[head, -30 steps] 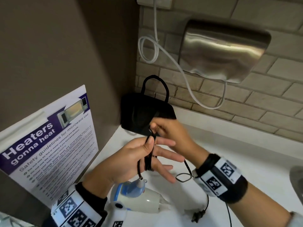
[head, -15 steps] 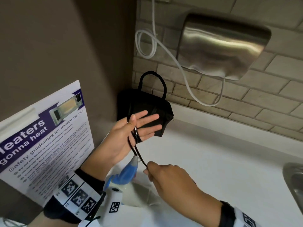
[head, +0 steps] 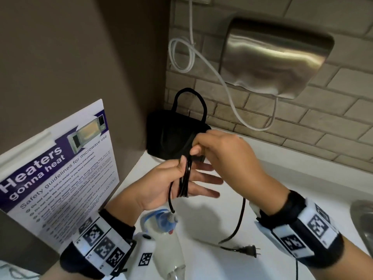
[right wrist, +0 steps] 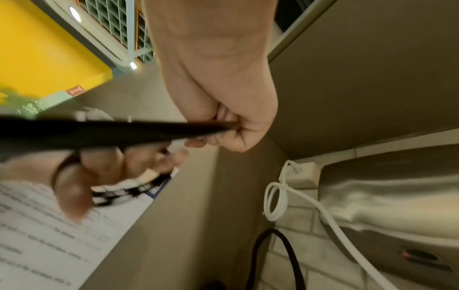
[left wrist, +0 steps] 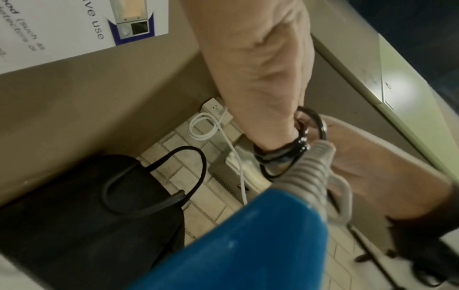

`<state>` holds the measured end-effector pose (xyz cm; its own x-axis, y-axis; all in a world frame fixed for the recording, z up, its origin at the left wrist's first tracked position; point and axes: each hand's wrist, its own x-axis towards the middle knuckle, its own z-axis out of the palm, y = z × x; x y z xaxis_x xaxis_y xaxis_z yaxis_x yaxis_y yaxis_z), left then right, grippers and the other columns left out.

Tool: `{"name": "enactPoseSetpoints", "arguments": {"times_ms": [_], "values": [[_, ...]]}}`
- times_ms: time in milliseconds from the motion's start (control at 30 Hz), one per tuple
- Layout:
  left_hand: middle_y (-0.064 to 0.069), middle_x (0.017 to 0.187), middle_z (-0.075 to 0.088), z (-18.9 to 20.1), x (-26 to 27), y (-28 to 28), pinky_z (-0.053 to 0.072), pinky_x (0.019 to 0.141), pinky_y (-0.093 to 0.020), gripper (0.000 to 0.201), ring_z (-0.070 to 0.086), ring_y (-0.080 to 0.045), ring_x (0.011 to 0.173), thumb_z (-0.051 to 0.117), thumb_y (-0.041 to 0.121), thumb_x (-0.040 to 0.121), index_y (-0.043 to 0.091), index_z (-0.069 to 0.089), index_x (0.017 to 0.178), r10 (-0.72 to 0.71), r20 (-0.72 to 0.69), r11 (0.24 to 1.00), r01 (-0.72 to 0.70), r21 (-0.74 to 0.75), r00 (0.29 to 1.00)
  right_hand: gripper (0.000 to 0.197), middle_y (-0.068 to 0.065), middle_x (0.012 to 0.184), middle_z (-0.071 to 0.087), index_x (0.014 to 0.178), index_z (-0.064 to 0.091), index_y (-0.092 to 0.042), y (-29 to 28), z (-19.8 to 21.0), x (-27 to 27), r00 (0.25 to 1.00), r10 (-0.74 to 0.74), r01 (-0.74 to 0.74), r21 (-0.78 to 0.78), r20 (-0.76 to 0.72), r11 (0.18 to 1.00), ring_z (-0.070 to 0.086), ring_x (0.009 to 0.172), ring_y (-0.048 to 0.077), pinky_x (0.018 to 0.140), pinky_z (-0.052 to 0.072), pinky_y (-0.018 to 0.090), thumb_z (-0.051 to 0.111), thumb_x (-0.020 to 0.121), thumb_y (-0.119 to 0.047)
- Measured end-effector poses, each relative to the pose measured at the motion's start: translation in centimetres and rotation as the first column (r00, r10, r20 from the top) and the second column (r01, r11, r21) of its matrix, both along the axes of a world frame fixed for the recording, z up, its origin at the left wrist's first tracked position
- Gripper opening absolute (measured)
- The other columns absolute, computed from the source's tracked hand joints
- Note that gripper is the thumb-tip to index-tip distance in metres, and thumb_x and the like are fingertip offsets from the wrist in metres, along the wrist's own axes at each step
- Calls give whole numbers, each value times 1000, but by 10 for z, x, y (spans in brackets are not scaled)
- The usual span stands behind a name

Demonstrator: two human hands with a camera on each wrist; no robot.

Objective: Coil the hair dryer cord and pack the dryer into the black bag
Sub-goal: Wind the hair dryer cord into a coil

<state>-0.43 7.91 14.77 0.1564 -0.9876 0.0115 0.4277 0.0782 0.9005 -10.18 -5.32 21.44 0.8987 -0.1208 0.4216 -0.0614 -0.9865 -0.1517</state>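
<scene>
My left hand is held palm-up over the counter with its fingers straight. Several turns of the black cord are wound around it, and the thumb pins them. My right hand pinches the cord just above the left fingers, in front of the black bag. The white and blue hair dryer hangs below the left hand by its cord. The loose end trails down to the plug on the counter. In the left wrist view the coil wraps my left hand above the blue dryer body. My right hand grips the taut cord.
The bag stands upright in the corner with its handle up. A steel hand dryer and its white cable hang on the brick wall. A microwave safety poster is on the left wall. A sink edge shows at right of the white counter.
My right hand has come up from near the dryer to the top of my left hand, bringing the cord over for another turn. The plug lies in view again.
</scene>
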Motion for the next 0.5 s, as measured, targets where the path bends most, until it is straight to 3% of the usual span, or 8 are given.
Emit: {"name": "enactPoseSetpoints", "arguments": {"times_ms": [67,133,233,300,367,400,467,500], "values": [[-24,119,66,1,-1,6,50,90,-37,57,65,-43,104,28,45,95,3,57,121,-57,-31,998,57,-4,998,21,-7,77,61,82,61,-23,-10,-10,12,1000,18,-19,72,8,997,59,71,17,57,50,36,42,89,-29],[-25,118,65,2,-3,10,51,82,-31,56,66,-42,102,29,43,96,2,58,119,-108,-71,994,106,-28,992,30,-7,74,59,79,57,-22,-20,-27,21,1000,11,-10,154,-5,988,57,70,14,59,50,38,37,91,-40],[-22,117,67,2,-5,13,50,87,-35,51,66,-41,102,31,40,96,5,60,118,-139,-68,988,135,-71,988,31,-8,65,52,75,45,-23,-25,-55,28,993,6,25,258,-119,966,52,63,11,59,49,42,32,89,-47],[-22,119,66,2,-4,12,48,90,-37,48,66,-41,104,33,38,96,5,59,121,-129,-64,989,124,-87,990,16,-8,67,56,78,48,-26,-23,-71,26,973,41,34,313,-229,949,57,65,12,64,51,44,45,91,-33],[-21,119,66,1,-4,11,48,88,-36,47,66,-40,103,34,36,96,5,58,123,-93,-69,992,86,-86,993,8,-8,90,68,96,61,-21,-19,-84,16,952,161,-29,445,-261,895,65,90,13,83,53,36,56,92,-17],[-21,119,66,0,-3,11,49,89,-35,47,67,-40,102,35,35,96,5,58,123,-75,-74,994,69,-88,994,18,-16,101,69,104,64,-22,-15,-88,8,948,225,-66,556,-223,829,62,102,2,92,49,25,59,91,-10],[-21,120,66,0,-3,10,52,87,-33,47,67,-39,102,36,34,95,4,58,124,-38,-92,995,29,-93,995,34,-40,103,61,103,67,-38,-9,-105,-3,958,233,-48,712,-165,700,51,107,-18,100,40,14,59,90,-8],[-21,121,65,-1,-2,10,53,87,-33,47,67,-38,102,36,34,95,5,58,125,-19,-92,996,10,-92,996,33,-40,103,60,99,69,-45,-7,-111,-5,962,189,18,736,-196,676,50,107,-19,102,40,16,57,90,-16]]}}
